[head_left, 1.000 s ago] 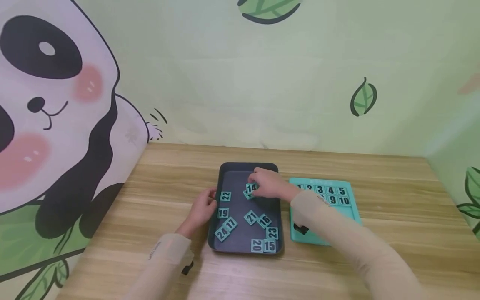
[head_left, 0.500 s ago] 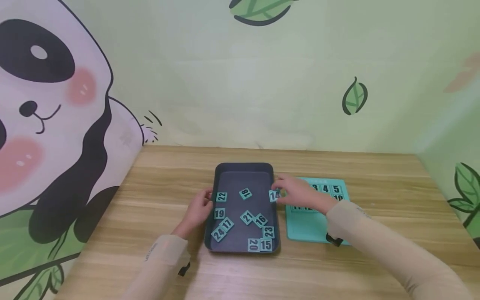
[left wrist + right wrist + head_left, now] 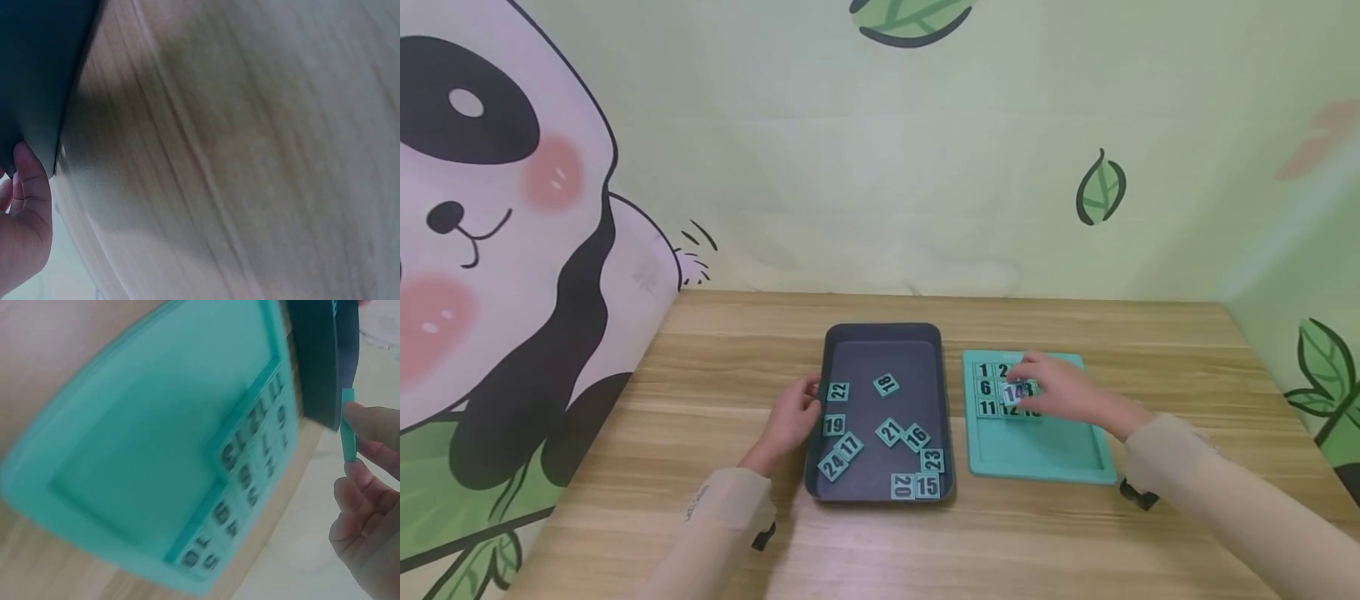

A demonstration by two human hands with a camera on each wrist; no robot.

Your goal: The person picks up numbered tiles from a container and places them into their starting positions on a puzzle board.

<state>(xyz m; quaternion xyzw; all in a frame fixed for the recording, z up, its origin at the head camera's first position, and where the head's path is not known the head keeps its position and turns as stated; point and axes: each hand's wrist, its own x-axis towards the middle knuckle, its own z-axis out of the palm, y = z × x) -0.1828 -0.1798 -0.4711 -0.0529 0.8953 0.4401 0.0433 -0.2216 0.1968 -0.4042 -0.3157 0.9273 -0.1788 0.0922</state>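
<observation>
Between thumb and fingers my right hand [image 3: 1063, 392] pinches a number tile [image 3: 1013, 393] marked 14, raised over the teal number board [image 3: 1037, 454]. In the right wrist view this tile [image 3: 348, 425] is seen edge-on, above the board surface. Rows of tiles from 1 to 13 fill the board's upper part, some hidden by the hand; below them is the bare recess. My left hand [image 3: 790, 421] holds the dark tray [image 3: 880, 354] at its left rim. From the left wrist, the thumb [image 3: 32, 175] lies against the tray's outer wall with fingers curled beside it.
Several loose number tiles lie in the tray, among them an 18 tile [image 3: 886, 383], a 21 tile [image 3: 889, 432] and a 15 tile [image 3: 927, 485]. Tray and board stand side by side on a wooden table [image 3: 880, 550]. A wall [image 3: 820, 167] with panda and leaf drawings rises behind.
My right hand has picked the 14 tile off the 18 tile in the tray and carried it right, over the board. The left hand has stayed at the tray's rim.
</observation>
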